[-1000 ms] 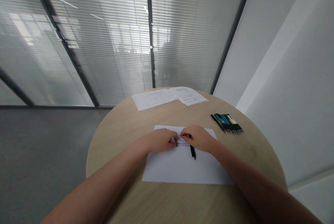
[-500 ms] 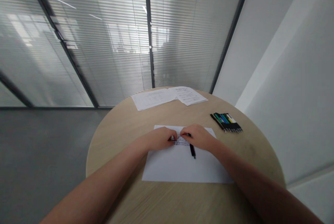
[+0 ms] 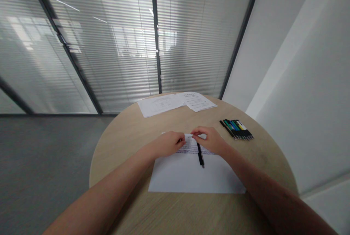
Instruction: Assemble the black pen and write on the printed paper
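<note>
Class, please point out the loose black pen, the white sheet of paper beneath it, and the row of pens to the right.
Black pen (image 3: 201, 157): head view, on its barrel.
White sheet of paper (image 3: 188, 177): head view, on its blank near part.
Row of pens (image 3: 237, 130): head view, mid-row.

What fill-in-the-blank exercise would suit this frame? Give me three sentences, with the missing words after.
The single pen seen against the written sheet is mostly ____ in colour. The row of pens lies nearer the person's ____ hand. The other papers lie near the table's ____ edge, not its near one.

Missing words: black; right; far.
</note>
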Available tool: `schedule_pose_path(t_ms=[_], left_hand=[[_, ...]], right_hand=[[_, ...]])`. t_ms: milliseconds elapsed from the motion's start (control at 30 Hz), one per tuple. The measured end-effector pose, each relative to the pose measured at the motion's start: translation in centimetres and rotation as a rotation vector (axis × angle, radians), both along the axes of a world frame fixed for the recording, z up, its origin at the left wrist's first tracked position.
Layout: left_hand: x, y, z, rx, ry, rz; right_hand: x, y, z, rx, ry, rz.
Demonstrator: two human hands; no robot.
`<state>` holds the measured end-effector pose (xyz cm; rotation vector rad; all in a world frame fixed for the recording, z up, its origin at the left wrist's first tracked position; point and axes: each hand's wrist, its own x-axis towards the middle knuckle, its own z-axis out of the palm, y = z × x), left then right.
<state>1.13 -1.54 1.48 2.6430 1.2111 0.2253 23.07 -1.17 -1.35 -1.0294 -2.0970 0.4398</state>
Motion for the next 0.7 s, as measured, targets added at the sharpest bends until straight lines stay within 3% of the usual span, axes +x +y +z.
schedule_pose_path(t_ms=[300,700], left_hand=[[0.04,0.01,0.29,0.018,-0.067,0.017],[0.05,-0.06,0.34,0.026,-0.068,0.011]], right_hand=[[0.12,-0.22,0.51,-0.048,0.1,-0.021],[-0.67,-0.69,0.15,-0.042,0.06,0.073]])
